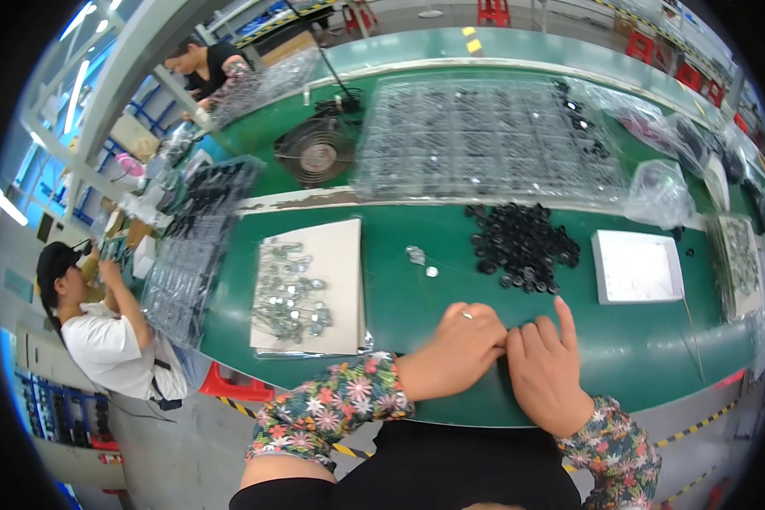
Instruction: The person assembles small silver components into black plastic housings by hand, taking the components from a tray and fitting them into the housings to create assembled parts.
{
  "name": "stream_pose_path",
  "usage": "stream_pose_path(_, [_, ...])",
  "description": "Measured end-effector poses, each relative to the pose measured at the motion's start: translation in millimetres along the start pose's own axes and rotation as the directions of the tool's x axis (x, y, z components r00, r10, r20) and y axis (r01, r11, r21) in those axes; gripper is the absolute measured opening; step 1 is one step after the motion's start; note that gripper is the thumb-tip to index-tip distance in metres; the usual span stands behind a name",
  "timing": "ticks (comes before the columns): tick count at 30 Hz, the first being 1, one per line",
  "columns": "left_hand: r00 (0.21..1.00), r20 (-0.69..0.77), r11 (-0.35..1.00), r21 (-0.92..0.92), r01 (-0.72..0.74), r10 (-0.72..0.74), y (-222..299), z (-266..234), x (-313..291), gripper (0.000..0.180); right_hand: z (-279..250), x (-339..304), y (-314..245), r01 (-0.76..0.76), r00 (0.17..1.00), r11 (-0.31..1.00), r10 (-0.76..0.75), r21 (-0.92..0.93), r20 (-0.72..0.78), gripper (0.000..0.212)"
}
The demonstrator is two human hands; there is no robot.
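Note:
My left hand is closed, its fingers curled, above the near edge of the green table. Beside it and meeting it at the fingertips is my right hand, its index finger pointing away and the others bent in. Whatever the fingers hold, if anything, is hidden. Just beyond them lies a heap of small black round parts. A small clear-and-silver piece and a silvery disc rest on the green table. To the left, silvery pieces with thin wires lie on a cardboard sheet.
A shallow white box stands right of the heap. Behind are a large clear plastic tray, a round black fan and a clear bag. Two co-workers sit at the left, near more trays.

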State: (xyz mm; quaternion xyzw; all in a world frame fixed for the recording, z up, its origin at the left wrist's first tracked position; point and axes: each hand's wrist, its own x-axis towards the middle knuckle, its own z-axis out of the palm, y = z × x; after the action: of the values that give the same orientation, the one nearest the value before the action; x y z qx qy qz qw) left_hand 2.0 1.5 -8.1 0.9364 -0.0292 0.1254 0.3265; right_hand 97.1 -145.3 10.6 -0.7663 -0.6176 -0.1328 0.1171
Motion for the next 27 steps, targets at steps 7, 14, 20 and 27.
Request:
stream_pose_path(7, [1.000,0.011,0.994,-0.104,0.021,-0.020,-2,-20,3,0.012,1,2,10,0.037,0.997,0.992,-0.045,0.120,0.064,0.004])
stream_pose_path(14, [0.992,0.128,0.977,-0.212,0.032,-0.005,-7,-21,8,0.009,-12,1,22,-0.031,0.946,0.941,-0.081,0.337,0.315,0.019])
stream_pose_path(20, [0.990,0.141,0.970,-0.240,0.023,0.012,-9,-20,6,0.008,-15,3,26,-0.122,0.915,0.908,-0.053,0.400,0.399,0.018])
stream_pose_path(27, [0.982,0.183,0.966,-0.260,0.010,0.039,-11,-25,5,0.012,-22,9,35,-0.267,0.894,0.748,-0.043,0.608,0.446,0.013])
